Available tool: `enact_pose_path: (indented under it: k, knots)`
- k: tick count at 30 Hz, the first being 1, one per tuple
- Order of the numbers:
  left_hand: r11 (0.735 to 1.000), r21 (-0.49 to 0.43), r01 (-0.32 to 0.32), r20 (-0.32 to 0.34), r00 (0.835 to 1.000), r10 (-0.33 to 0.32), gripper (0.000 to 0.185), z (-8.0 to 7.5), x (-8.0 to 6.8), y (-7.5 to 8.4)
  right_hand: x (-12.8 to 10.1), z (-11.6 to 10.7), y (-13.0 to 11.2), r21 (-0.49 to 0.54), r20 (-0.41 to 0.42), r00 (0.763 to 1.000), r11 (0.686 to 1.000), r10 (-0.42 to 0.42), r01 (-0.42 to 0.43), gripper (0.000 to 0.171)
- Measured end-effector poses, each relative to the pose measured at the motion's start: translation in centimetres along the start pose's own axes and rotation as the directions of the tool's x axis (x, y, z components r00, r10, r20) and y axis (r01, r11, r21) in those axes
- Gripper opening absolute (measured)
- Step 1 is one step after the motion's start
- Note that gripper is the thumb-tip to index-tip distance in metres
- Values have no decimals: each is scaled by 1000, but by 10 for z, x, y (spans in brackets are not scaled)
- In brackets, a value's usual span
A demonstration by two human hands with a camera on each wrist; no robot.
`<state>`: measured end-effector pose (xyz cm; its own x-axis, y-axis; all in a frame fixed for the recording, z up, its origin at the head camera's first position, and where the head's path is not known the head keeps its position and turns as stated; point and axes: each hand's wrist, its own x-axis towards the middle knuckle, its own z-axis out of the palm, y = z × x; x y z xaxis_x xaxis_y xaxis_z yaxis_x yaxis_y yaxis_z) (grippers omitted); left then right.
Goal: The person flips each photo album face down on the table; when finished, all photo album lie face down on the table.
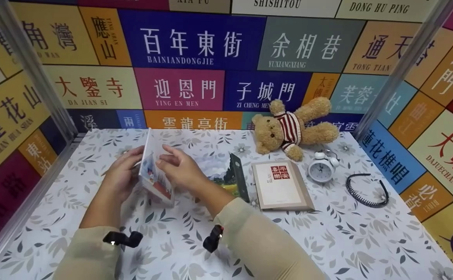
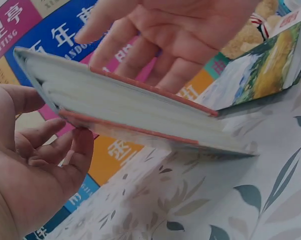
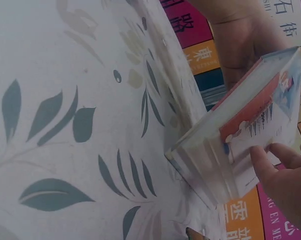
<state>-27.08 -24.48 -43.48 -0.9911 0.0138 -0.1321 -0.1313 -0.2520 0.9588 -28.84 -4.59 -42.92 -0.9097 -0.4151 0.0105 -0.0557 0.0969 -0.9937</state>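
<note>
My left hand (image 1: pixel 123 175) grips a book (image 1: pixel 153 171) at its spine side, with the thumb and fingers on it in the left wrist view. The book stands tilted on edge, its lower end close over the tabletop. It has a white and blue cover with a red band, and its page edges show in the left wrist view. On the other side, my right hand (image 1: pixel 183 169) is at the cover, its fingers loosely bent, fingertips right at the surface in the right wrist view. Just right of that hand is a book with a painted landscape cover (image 1: pixel 218 171) and dark green edge.
A beige book (image 1: pixel 282 190) with red characters lies right of the landscape book. Farther right are a white alarm clock (image 1: pixel 321 170) and a black toothed headband (image 1: pixel 366 203). A teddy bear (image 1: pixel 288 128) in a striped sweater lies at the back of the leaf-patterned table (image 1: pixel 164 252).
</note>
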Motion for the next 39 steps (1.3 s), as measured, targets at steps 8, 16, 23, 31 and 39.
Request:
enact_pose_path:
  k: [8, 16, 23, 31, 39]
  knots:
    - [968, 245, -60, 33, 998, 54, 65, 27, -3, -3, -6, -15, -8, 264, -3, 1000, 964, -5, 5, 61]
    - [950, 311, 21, 8, 1000, -24, 66, 28, 2, -10, -4, -25, -8, 296, -53, 997, 955, 52, -34, 66]
    - [941, 319, 111, 25, 992, -126, 66, 18, 8, -21, -1, -29, -3, 202, -89, 996, 979, -23, 41, 67]
    - [908, 385, 167, 54, 978, -202, 65, 9, 10, -28, -1, -33, 10, 125, -118, 993, 992, -21, 36, 70]
    - [877, 466, 119, -19, 992, -125, 66, 3, 7, -29, 4, -33, 25, 109, -161, 986, 994, 49, -31, 74]
